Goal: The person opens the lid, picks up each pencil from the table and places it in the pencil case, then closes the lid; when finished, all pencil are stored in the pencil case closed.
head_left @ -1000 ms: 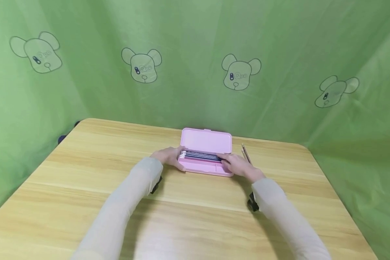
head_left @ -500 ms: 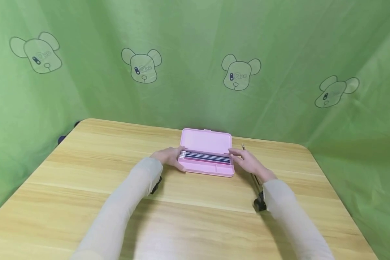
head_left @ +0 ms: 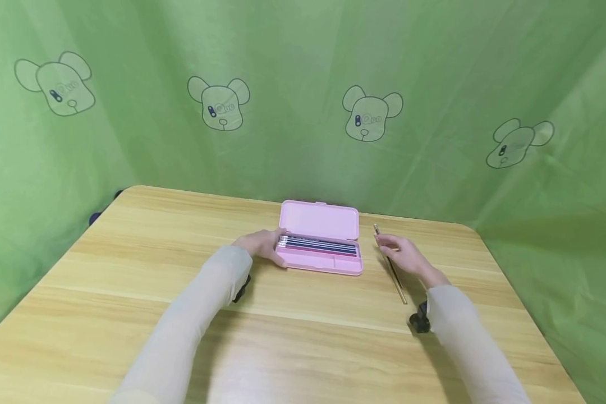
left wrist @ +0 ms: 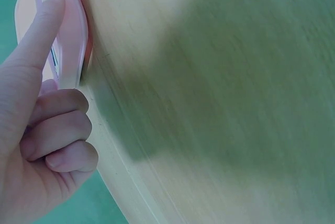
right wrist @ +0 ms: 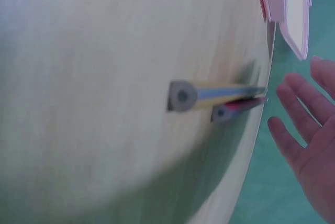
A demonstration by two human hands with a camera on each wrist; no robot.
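Observation:
A pink pencil case [head_left: 319, 220] stands with its lid raised at the back of the table. Several dark striped pencils [head_left: 323, 247] lie side by side in its rear compartment; the front compartment looks bare. My left hand [head_left: 262, 244] grips the case's left end, the thumb [left wrist: 46, 22] along the front wall and three fingers curled below. To the right of the case, my right hand [head_left: 406, 257] hovers with spread fingers over two loose pencils, a yellowish one [right wrist: 220, 93] and a reddish-dark one [right wrist: 241, 108]. I cannot tell whether its fingertips touch them.
The wooden table [head_left: 283, 336] has rounded far corners. A green curtain [head_left: 293, 151] printed with bear heads hangs behind and along both sides. Dark wrist cameras [head_left: 421, 318] sit under the sleeves.
My right hand has left the pencils in the case and moved right to the loose pencils, uncovering the case's right end. My left hand has stayed on the case.

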